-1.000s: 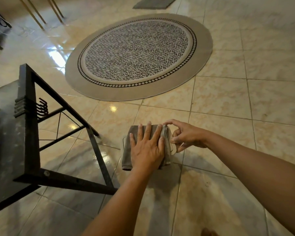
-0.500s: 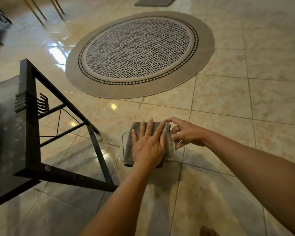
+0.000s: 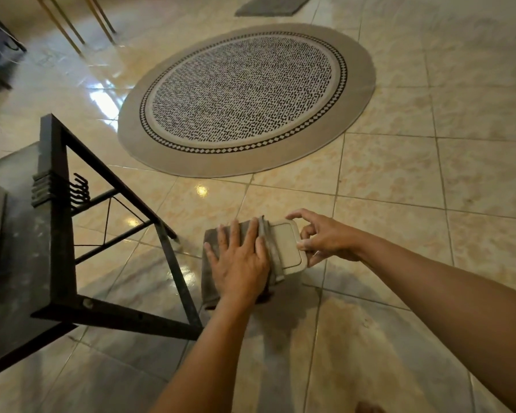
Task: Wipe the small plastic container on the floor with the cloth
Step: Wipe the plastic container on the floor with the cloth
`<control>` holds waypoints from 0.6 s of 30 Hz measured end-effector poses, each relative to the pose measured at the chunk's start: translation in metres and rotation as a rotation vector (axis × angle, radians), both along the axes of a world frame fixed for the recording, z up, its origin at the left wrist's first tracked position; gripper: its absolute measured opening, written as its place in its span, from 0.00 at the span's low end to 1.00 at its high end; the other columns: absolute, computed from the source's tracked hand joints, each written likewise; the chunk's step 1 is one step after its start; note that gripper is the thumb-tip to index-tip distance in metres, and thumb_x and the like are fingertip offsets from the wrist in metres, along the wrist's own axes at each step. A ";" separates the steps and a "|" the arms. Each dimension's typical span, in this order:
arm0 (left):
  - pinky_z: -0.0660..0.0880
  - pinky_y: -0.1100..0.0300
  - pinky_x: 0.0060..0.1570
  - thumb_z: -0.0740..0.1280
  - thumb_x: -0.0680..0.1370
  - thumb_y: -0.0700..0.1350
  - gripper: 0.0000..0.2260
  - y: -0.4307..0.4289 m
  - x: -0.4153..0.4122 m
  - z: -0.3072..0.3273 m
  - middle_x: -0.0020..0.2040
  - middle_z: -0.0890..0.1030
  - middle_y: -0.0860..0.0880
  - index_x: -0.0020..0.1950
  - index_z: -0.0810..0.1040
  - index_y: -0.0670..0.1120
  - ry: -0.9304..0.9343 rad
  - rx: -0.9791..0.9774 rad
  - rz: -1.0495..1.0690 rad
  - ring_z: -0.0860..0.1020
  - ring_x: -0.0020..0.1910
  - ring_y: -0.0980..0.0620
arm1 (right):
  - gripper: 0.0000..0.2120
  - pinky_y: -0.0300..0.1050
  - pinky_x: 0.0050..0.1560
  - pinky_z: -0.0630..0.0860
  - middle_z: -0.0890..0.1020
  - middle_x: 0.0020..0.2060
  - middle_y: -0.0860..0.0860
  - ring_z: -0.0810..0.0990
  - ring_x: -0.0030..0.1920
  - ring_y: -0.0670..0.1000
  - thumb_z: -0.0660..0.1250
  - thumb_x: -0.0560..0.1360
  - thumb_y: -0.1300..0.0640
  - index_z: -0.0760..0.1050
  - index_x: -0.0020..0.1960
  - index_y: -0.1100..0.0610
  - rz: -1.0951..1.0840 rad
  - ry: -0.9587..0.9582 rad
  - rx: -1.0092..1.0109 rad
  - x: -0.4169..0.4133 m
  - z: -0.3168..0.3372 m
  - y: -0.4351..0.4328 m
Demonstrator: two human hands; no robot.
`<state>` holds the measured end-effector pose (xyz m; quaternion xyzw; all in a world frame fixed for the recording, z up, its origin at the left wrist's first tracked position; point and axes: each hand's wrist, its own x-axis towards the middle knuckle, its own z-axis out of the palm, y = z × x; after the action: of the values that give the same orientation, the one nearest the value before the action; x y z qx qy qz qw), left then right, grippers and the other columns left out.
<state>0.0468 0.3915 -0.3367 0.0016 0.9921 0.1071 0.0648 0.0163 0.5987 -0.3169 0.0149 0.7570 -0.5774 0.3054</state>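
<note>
A small beige plastic container (image 3: 288, 245) with a flat lid sits on the tiled floor. A folded grey-brown cloth (image 3: 210, 278) covers its left part. My left hand (image 3: 240, 260) lies flat on the cloth with straight fingers, pressing it down. My right hand (image 3: 322, 238) grips the container's right edge, fingers curled over the far corner and thumb at the near side. The container's left half is hidden under the cloth and my hand.
A black metal-framed table (image 3: 60, 222) stands close on the left, one leg near the cloth. A round patterned rug (image 3: 245, 96) lies further ahead. A grey mat (image 3: 271, 4) and thin gold legs (image 3: 72, 22) are at the back.
My left hand has slid the cloth to the left, uncovering the right part of the container's lid. My right hand stays at the container's right edge.
</note>
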 end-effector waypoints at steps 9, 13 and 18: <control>0.37 0.38 0.76 0.41 0.83 0.60 0.24 0.021 0.000 0.001 0.81 0.37 0.54 0.78 0.37 0.64 0.004 -0.021 -0.147 0.32 0.78 0.47 | 0.31 0.55 0.43 0.85 0.75 0.41 0.59 0.81 0.40 0.56 0.64 0.77 0.72 0.64 0.72 0.47 -0.004 0.000 0.003 0.000 0.000 -0.003; 0.36 0.38 0.76 0.41 0.83 0.60 0.25 -0.005 0.008 0.004 0.81 0.37 0.52 0.79 0.38 0.63 -0.023 0.003 0.024 0.32 0.78 0.46 | 0.30 0.49 0.40 0.84 0.75 0.39 0.56 0.81 0.40 0.54 0.66 0.77 0.71 0.65 0.73 0.48 -0.005 0.003 -0.006 0.000 0.002 -0.001; 0.35 0.38 0.76 0.34 0.78 0.63 0.27 0.021 0.032 0.000 0.80 0.33 0.53 0.77 0.35 0.63 0.005 -0.062 -0.161 0.30 0.77 0.44 | 0.32 0.49 0.40 0.84 0.76 0.39 0.56 0.81 0.37 0.52 0.65 0.76 0.72 0.65 0.74 0.48 0.028 -0.009 0.005 -0.003 0.003 0.000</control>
<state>0.0792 0.4129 -0.3365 0.0799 0.9918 0.0710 0.0706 0.0137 0.5988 -0.3143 0.0078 0.7574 -0.5711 0.3166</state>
